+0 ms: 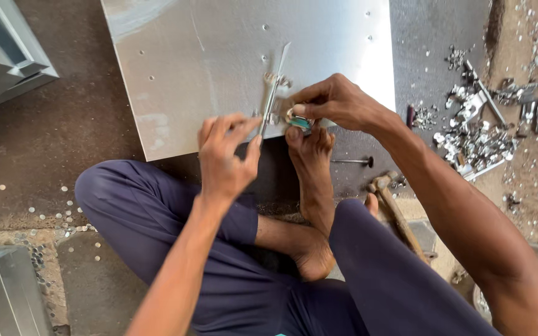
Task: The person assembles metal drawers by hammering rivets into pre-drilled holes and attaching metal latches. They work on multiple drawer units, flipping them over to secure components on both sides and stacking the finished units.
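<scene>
The metal sheet (219, 56) lies flat on the dark floor (51, 137) in front of the seated person, its near edge just above the person's bare foot (311, 162). The left hand (224, 158) is at the near edge of the sheet, thumb and forefinger pinched on the lower end of a slim wrench (273, 93) that lies along the sheet, pointing away from the person. The right hand (334, 102) is just beside it, fingers closed around a small metal fitting (297, 119) with a teal part, held against the sheet edge and touching the toes of the foot. Whether the wrench grips the fitting cannot be told. A hammer (396, 214) with a wooden handle lies on the floor under the right forearm, near the right knee. A thin rod (353, 162) lies beside the foot. A heap of metal scraps (474, 134) is spread on the floor to the right, well apart from the sheet. Small metal discs (63, 214) are scattered on the floor to the left.
</scene>
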